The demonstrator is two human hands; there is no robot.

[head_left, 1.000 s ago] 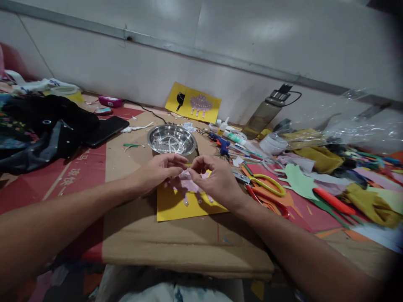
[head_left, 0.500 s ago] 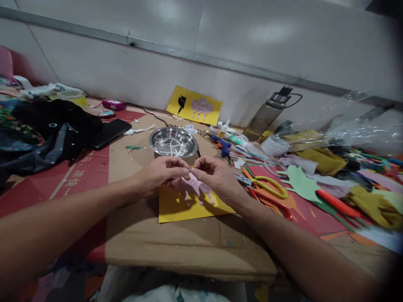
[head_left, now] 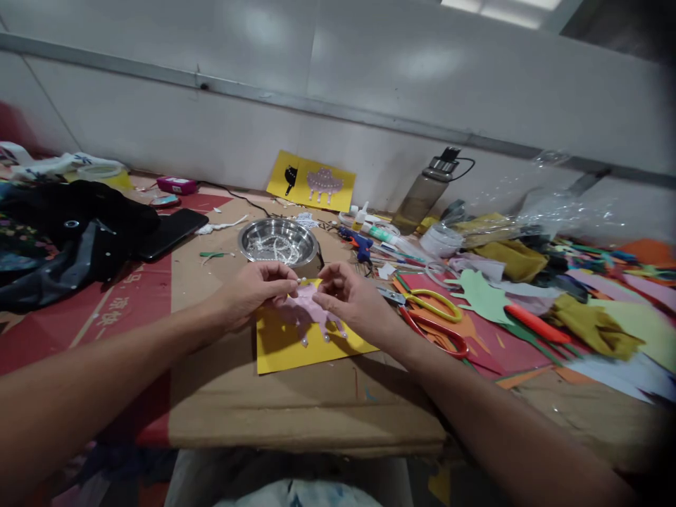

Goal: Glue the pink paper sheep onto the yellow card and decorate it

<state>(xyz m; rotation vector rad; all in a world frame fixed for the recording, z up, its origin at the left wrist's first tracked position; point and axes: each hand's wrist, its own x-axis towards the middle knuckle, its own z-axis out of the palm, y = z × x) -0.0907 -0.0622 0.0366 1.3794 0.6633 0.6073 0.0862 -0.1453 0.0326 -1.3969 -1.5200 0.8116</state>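
Over a yellow card (head_left: 288, 358) both hands work close together. On the card lies a lilac cut-out shape (head_left: 311, 315) with white pearl beads at the ends of its lower strips. My left hand (head_left: 264, 289) pinches tiny white beads (head_left: 302, 280) between thumb and index finger, above the cut-out's upper edge. Just across from it, my right hand (head_left: 346, 296) has its fingers curled and thumb pressed toward them; whatever they hold is too small to make out. Behind the hands stands a steel bowl (head_left: 246, 248) with strings of pearl beads inside.
A finished-looking yellow card (head_left: 346, 184) leans against the wall. To the right are scissors (head_left: 434, 306), a blue glue gun (head_left: 359, 241), a bottle (head_left: 425, 193) and felt scraps (head_left: 486, 299). A phone (head_left: 172, 232) and black cloth (head_left: 79, 218) lie left.
My hands, which met at the fingertips, have parted slightly, leaving the beads at my left fingertips. The view has turned to the right, so everything appears shifted left.
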